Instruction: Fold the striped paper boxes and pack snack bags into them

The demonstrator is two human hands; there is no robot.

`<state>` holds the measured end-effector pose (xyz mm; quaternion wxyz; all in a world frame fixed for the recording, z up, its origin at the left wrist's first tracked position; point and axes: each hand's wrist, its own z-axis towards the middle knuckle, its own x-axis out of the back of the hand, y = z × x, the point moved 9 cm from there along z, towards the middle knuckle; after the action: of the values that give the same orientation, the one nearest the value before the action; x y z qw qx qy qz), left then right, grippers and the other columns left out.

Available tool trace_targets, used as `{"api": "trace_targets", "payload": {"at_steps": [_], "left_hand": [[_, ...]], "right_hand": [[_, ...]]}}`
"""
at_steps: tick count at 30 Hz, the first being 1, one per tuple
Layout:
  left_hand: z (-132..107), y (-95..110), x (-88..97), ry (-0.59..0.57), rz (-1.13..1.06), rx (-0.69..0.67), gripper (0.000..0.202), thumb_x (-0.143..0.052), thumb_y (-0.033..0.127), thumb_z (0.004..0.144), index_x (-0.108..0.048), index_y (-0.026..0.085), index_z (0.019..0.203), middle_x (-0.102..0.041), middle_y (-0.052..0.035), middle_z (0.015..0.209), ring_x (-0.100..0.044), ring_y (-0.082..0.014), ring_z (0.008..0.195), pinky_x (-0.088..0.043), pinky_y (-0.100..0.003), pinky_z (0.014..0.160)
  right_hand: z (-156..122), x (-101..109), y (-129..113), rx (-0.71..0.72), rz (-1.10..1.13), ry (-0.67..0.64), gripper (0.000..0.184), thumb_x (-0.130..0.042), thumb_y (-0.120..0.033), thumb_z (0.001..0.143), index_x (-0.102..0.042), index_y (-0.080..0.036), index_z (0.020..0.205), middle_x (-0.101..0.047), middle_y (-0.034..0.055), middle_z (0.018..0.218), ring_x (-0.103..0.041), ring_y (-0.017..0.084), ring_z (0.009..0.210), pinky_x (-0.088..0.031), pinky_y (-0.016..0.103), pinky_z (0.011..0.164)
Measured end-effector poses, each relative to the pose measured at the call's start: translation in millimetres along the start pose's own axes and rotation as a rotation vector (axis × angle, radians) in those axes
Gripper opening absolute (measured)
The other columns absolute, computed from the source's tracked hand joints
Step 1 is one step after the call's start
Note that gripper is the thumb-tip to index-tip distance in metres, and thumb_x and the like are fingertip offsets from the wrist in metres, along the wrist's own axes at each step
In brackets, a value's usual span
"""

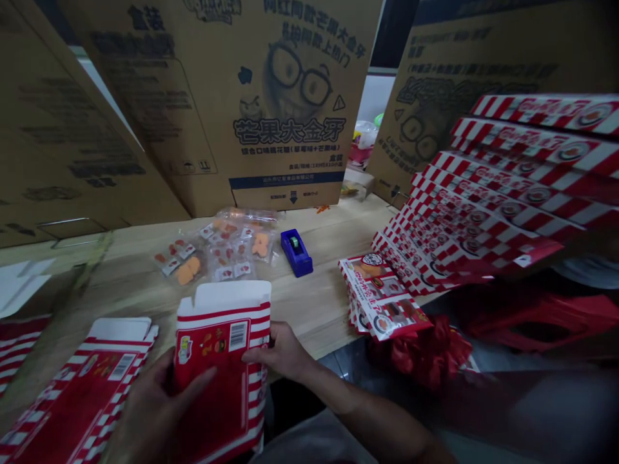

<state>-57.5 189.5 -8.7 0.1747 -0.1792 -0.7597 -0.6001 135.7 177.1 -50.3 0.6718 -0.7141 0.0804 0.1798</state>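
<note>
Hands met on one red-and-white striped cardboard carton (220, 367), held between them at the near edge of the pale wooden table (329, 303). The left hand (155, 403) lay spread against the carton's left side, fingers curled onto its printed face, while the right hand (280, 351) clamped the right edge near the barcode, thumb on the front. Neither hand was free; both closed on the same carton, with only its width between them.

The carton's long axis ran away from the person, its open white top flap (227, 298) pointing toward the far side of the table and its lower end dropping out of view toward the lap. The right hand sat higher on it, nearer the open flap; the left hand sat lower.

Just left of the left hand lay a flat stack of matching striped cartons (91, 380), unfolded. Beyond the flap, clear sachets of orange and red sweets (217, 248) were scattered on the table, with a small blue tape dispenser (296, 251) beside them. To the right, a fanned pile of striped flat cartons (483, 206) rose from the table edge. Large brown printed shipping boxes (271, 96) stood behind everything.
</note>
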Motion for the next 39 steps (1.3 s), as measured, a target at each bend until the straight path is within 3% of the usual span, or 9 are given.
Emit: {"api": "trace_targets", "payload": {"at_steps": [3, 13, 17, 21, 23, 29, 33, 36, 39], "left_hand": [[-2.8, -24.0, -14.0, -0.002, -0.323, 0.276, 0.046, -0.08, 0.04, 0.055, -0.065, 0.017, 0.091, -0.075, -0.0037, 0.071, -0.071, -0.0291, 0.063, -0.06, -0.039, 0.055], [-27.9, -48.4, -68.4, -0.229, -0.511, 0.194, 0.035, -0.071, 0.05, 0.071, -0.066, 0.015, 0.073, -0.071, -0.0033, 0.066, -0.066, -0.0208, 0.056, -0.053, -0.028, 0.051], [-19.1, -35.5, -65.1, -0.231, -0.524, 0.02, 0.039, -0.071, 0.043, 0.074, -0.067, 0.016, 0.102, -0.073, -0.0069, 0.092, -0.069, -0.0232, 0.082, -0.056, -0.031, 0.071], [-2.4, -24.0, -47.5, -0.117, -0.677, -0.149, 0.058, -0.067, 0.034, 0.08, -0.048, 0.022, 0.133, -0.057, -0.0094, 0.133, -0.055, -0.0265, 0.12, -0.047, -0.037, 0.098], [3.4, -29.6, -48.4, -0.118, -0.714, -0.154, 0.064, -0.065, 0.033, 0.081, -0.041, 0.021, 0.139, -0.054, -0.0107, 0.137, -0.053, -0.0279, 0.121, -0.047, -0.039, 0.099], [8.3, -51.2, -58.0, -0.17, -0.727, -0.121, 0.072, -0.067, 0.034, 0.079, -0.036, 0.024, 0.143, -0.052, -0.0096, 0.139, -0.056, -0.0272, 0.118, -0.049, -0.039, 0.097], [10.0, -55.7, -60.8, -0.215, -0.749, -0.075, 0.061, -0.072, 0.033, 0.074, -0.053, 0.021, 0.13, -0.067, -0.0092, 0.116, -0.065, -0.0238, 0.099, -0.054, -0.035, 0.085], [17.8, -58.7, -51.8, -0.082, -0.749, -0.067, 0.03, -0.072, 0.034, 0.073, -0.07, 0.015, 0.096, -0.071, -0.0052, 0.091, -0.065, -0.0188, 0.082, -0.052, -0.027, 0.073], [27.1, -58.9, -45.7, 0.039, -0.786, -0.071, 0.021, -0.071, 0.035, 0.072, -0.068, 0.014, 0.072, -0.069, -0.0021, 0.081, -0.063, -0.0151, 0.075, -0.049, -0.023, 0.067]], "right_hand": [[6.8, 11.9, 4.0, -0.023, -0.006, 0.018, 0.029, -0.079, -0.037, 0.064, -0.071, -0.015, 0.08, -0.07, -0.0008, 0.078, -0.061, 0.015, 0.069, -0.049, 0.027, 0.069], [22.8, 53.0, 7.1, -0.05, 0.023, 0.092, 0.025, -0.08, -0.03, 0.062, -0.071, -0.013, 0.079, -0.069, 0.0009, 0.076, -0.059, 0.013, 0.067, -0.046, 0.024, 0.064], [15.5, 50.2, 25.5, -0.155, 0.068, 0.03, 0.029, -0.08, -0.031, 0.062, -0.071, -0.014, 0.084, -0.071, 0.0025, 0.078, -0.063, 0.016, 0.07, -0.049, 0.028, 0.07], [-1.2, 29.1, 53.2, -0.3, 0.075, -0.156, 0.035, -0.08, -0.035, 0.065, -0.07, -0.015, 0.091, -0.072, 0.0046, 0.083, -0.066, 0.02, 0.075, -0.051, 0.033, 0.073], [-2.6, 26.1, 54.3, -0.26, 0.034, -0.179, 0.037, -0.077, -0.036, 0.069, -0.066, -0.018, 0.099, -0.071, 0.0044, 0.089, -0.067, 0.02, 0.081, -0.051, 0.034, 0.078], [21.4, 55.9, 24.0, 0.005, -0.273, 0.052, 0.054, -0.073, -0.036, 0.073, -0.053, -0.026, 0.122, -0.064, 0.0064, 0.113, -0.065, 0.019, 0.088, -0.052, 0.032, 0.079], [32.3, 56.1, 14.1, 0.11, -0.47, -0.002, 0.029, -0.067, -0.038, 0.078, -0.069, -0.021, 0.101, -0.068, 0.0066, 0.097, -0.063, 0.02, 0.087, -0.05, 0.033, 0.08], [33.6, 54.1, 8.4, 0.186, -0.528, -0.007, 0.02, -0.063, -0.037, 0.082, -0.074, -0.02, 0.087, -0.067, 0.0068, 0.094, -0.061, 0.02, 0.092, -0.048, 0.032, 0.083], [36.0, 53.6, 6.8, 0.174, -0.507, 0.016, 0.018, -0.066, -0.036, 0.079, -0.073, -0.019, 0.08, -0.065, 0.0058, 0.088, -0.061, 0.019, 0.088, -0.048, 0.03, 0.078]]}}
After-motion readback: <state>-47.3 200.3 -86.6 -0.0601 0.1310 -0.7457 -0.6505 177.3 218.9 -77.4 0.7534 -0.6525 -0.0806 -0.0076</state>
